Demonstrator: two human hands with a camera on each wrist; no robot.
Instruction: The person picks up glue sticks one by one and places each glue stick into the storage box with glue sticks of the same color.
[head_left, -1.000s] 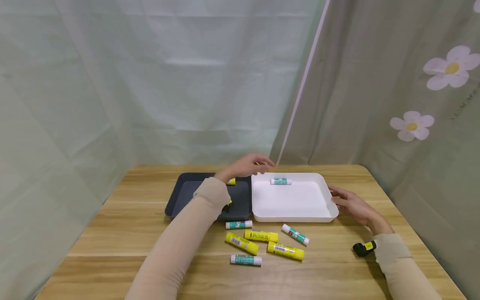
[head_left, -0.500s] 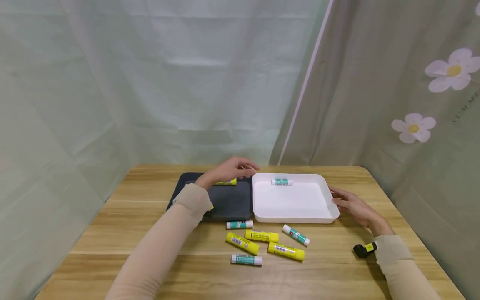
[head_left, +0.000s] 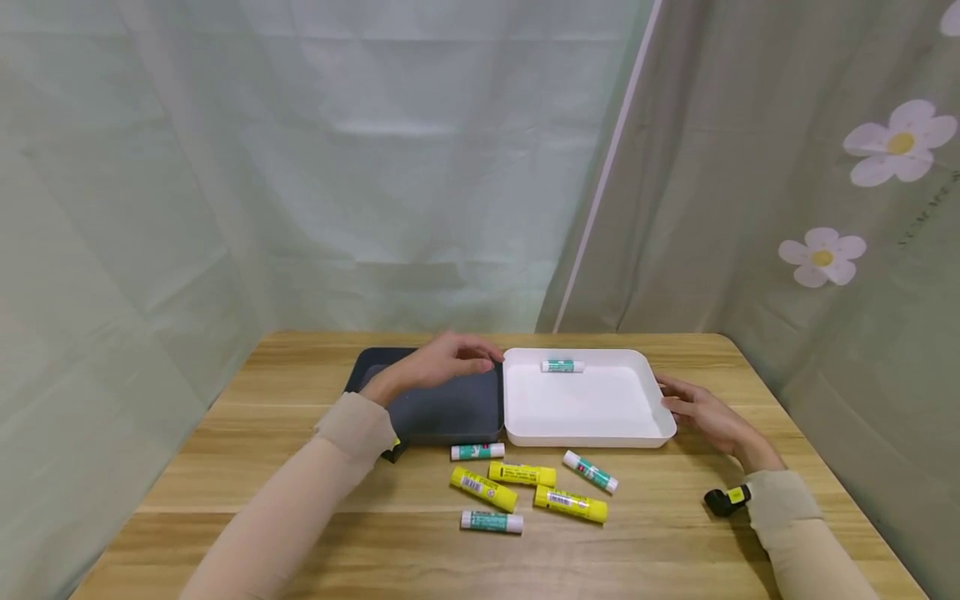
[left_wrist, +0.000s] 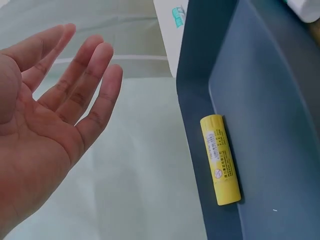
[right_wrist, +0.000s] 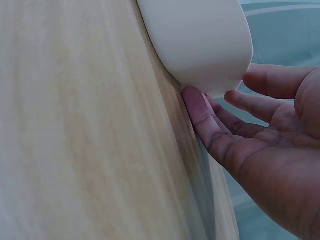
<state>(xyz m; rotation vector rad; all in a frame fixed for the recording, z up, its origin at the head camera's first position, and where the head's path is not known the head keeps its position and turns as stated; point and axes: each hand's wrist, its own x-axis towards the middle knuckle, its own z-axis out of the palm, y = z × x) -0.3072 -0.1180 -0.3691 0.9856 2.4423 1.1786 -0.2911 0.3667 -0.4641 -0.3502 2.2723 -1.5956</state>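
My left hand (head_left: 442, 362) hovers over the back of the dark tray (head_left: 442, 417), palm empty and fingers loosely extended. Inside that tray, along its back wall, lies a yellow glue stick (left_wrist: 220, 160), which the hand hides in the head view. To the right stands a white tray (head_left: 592, 408) with a green-and-white glue stick (head_left: 562, 366) near its back wall. At the white tray's right end, my right hand (head_left: 712, 421) touches the outer wall; its fingertips (right_wrist: 195, 100) rest against the corner in the right wrist view.
In front of the trays lie yellow glue sticks (head_left: 571, 504) and green-and-white ones (head_left: 492, 522), loosely grouped on the wooden table (head_left: 225, 483). The two trays stand side by side. A curtain (head_left: 420, 167) hangs behind the table.
My left hand has drawn back leftward from above the trays' join and slightly lower, over the dark tray. The right hand stays at the white tray's end. The glue sticks lie as before.
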